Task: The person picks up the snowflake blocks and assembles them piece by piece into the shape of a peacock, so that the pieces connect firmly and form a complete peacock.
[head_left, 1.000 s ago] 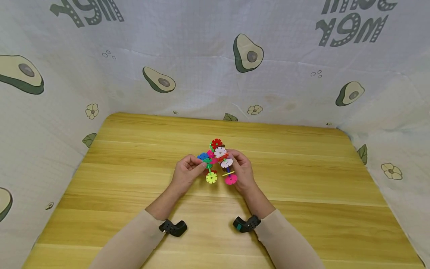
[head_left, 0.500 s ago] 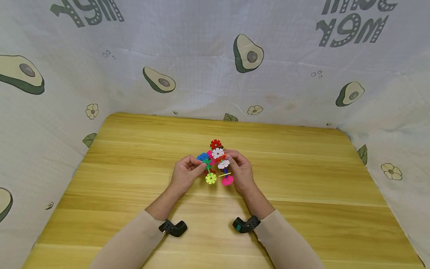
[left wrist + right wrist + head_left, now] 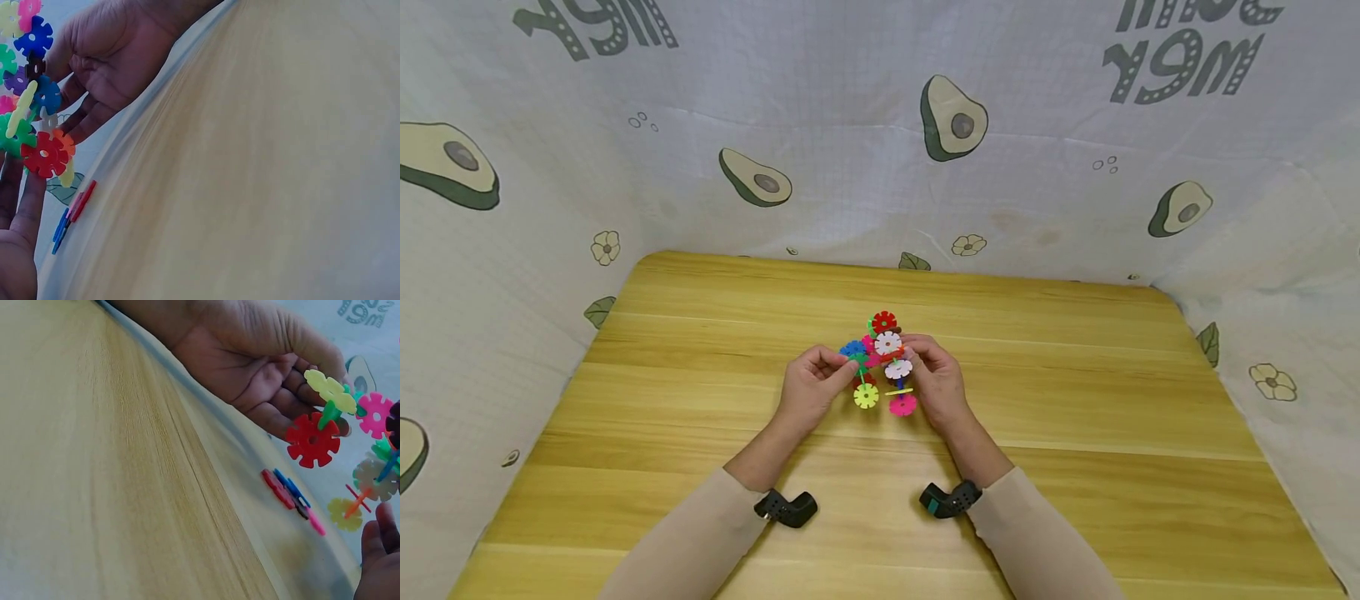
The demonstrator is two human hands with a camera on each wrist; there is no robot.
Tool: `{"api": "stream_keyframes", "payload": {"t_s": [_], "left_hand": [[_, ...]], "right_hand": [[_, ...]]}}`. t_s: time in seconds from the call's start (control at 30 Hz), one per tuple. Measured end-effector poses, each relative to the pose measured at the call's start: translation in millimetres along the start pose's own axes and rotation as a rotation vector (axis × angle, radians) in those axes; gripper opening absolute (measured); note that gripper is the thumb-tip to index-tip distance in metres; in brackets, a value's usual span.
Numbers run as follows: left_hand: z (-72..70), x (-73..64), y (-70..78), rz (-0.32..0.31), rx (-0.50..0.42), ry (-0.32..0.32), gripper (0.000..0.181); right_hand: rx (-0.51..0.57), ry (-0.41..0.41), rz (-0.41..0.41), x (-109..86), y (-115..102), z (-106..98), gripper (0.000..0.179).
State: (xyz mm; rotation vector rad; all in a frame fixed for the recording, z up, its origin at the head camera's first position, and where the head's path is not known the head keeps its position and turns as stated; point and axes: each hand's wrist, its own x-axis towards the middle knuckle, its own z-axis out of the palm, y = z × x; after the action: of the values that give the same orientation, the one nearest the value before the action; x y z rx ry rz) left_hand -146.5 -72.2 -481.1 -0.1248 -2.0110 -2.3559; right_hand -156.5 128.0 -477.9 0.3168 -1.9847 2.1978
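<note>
Above the middle of the table, both hands hold a toy built of interlocking notched plastic discs, the snowflake-disc model [image 3: 889, 343], in many colours. Its left side ends in a yellow disc [image 3: 866, 396], its right side in a pink disc [image 3: 902, 405]. My left hand [image 3: 811, 387] pinches a green disc at the left side between thumb and fingertips. At the other side, my right hand [image 3: 938, 382] holds the model by the discs near a white disc [image 3: 898, 369]. In the right wrist view, a red disc [image 3: 313, 440] hangs by the left fingers.
Several red, blue and pink discs [image 3: 284, 489] show edge-on beyond the hands in both wrist views. The wooden table [image 3: 1075, 400] reaches to a pale cloth backdrop [image 3: 850, 125] printed with avocados. Each wrist wears a black camera [image 3: 786, 508].
The model has turned slightly in the hands. Its right side, with the pink disc, has shifted left and a little down; the yellow disc has also moved slightly left. Both hands keep their hold.
</note>
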Motion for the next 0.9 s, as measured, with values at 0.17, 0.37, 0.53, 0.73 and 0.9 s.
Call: {"api": "stream_keyframes", "payload": {"t_s": [0.17, 0.37, 0.53, 0.73, 0.9], "left_hand": [[-0.6, 0.1, 1.8, 0.031, 0.019, 0.02, 0.012], [0.1, 0.6, 3.0, 0.062, 0.023, 0.001, 0.012], [1.8, 0.6, 1.3, 0.066, 0.021, -0.009, 0.011], [1.6, -0.1, -0.6, 0.101, 0.016, -0.031, 0.016], [-0.9, 1.8, -0.2, 0.17, 0.067, 0.005, 0.027]], "right_hand": [[-0.108, -0.006, -0.007, 1.0, 0.9, -0.6, 0.014], [-0.162, -0.018, -0.045, 1.8, 2.0, -0.7, 0.012], [-0.074, 0.024, 0.042, 1.4, 0.2, 1.1, 0.016], [0.259, 0.012, 0.263, -0.8, -7.7, 4.4, 0.027], [0.632, -0.223, 0.328, -1.9, -11.2, 1.9, 0.01]]}}
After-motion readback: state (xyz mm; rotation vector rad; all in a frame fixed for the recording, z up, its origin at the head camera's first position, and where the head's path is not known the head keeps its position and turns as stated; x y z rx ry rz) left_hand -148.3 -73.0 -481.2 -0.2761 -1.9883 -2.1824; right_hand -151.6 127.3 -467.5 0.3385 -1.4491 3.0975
